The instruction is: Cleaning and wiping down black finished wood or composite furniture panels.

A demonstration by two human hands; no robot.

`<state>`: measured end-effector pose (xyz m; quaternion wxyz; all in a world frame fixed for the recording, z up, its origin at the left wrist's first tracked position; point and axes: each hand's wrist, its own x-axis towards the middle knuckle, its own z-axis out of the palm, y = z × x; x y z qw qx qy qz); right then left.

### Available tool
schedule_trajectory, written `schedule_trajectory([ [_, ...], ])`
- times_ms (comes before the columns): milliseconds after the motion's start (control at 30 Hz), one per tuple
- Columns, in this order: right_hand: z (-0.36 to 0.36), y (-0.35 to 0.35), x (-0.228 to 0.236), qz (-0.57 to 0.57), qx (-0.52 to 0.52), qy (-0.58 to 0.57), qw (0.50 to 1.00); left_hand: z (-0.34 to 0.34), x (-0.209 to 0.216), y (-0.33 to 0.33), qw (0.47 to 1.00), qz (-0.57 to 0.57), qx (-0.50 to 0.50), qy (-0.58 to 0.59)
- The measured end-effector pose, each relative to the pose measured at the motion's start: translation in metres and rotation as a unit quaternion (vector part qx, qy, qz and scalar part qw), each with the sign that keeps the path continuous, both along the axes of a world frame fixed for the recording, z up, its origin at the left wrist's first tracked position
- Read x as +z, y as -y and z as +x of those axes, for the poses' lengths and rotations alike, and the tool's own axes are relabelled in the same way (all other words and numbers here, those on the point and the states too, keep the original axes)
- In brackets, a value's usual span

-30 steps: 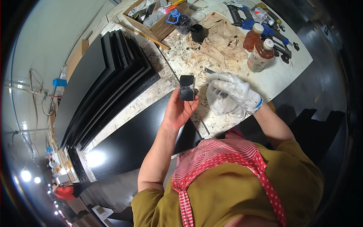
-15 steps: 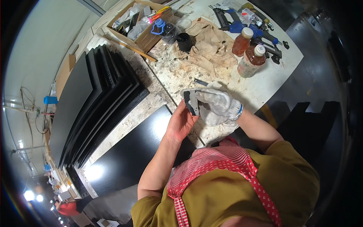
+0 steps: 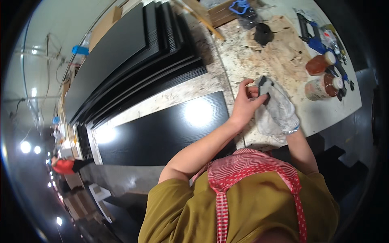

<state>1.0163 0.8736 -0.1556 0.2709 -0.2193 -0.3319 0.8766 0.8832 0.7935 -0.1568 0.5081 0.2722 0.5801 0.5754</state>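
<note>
My right hand (image 3: 281, 106), in a dirty white knitted glove, is closed around a small grey-and-black block (image 3: 265, 84). The block's black end points away from me, and its lower part is hidden by the glove. Beside it, my bare left hand (image 3: 244, 104) has its fingers bent and apart, with the thumb tip close to or touching the block. Both hands are above the stained white worktable (image 3: 250, 69). A black wood-grained panel (image 3: 158, 131) lies flat to the left of my hands, with lamp glare on its surface.
A stack of black panels (image 3: 121, 67) stands at the far left of the table. Beyond my hands are a stained brown cloth (image 3: 283, 52), a black cup (image 3: 263, 35) and two bottles of reddish liquid (image 3: 318, 65). Blue-and-black power tools (image 3: 314, 43) lie far right.
The view has swung, so the table things appear further right and the panel shows more fully. My left hand has loosened from the block, which stays in my gloved right hand.
</note>
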Motion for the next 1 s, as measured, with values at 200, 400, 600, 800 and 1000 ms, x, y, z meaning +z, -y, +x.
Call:
schedule_trajectory([
  [200, -0.005, 0.013, 0.003, 0.050, -0.184, 0.119, 0.974, -0.017, 0.016, 0.001, 0.976, 0.013, -0.095, -0.195],
  [400, 0.034, 0.035, 0.016, 0.155, 0.121, 0.166, 0.966, -0.144, 0.028, -0.037, 0.937, 0.075, -0.005, -0.341],
  [600, 0.039, 0.012, 0.000, 0.043, -0.140, 0.196, 0.970, -0.174, 0.066, -0.117, 0.924, 0.063, 0.005, -0.377],
  [800, 0.047, -0.022, -0.007, -0.070, -0.103, -0.091, 0.988, -0.189, 0.030, -0.179, 0.913, 0.001, -0.007, -0.408],
  [1000, 0.020, -0.042, 0.019, -0.226, -0.121, -0.026, 0.966, -0.131, 0.015, -0.223, 0.777, -0.046, -0.090, -0.621],
])
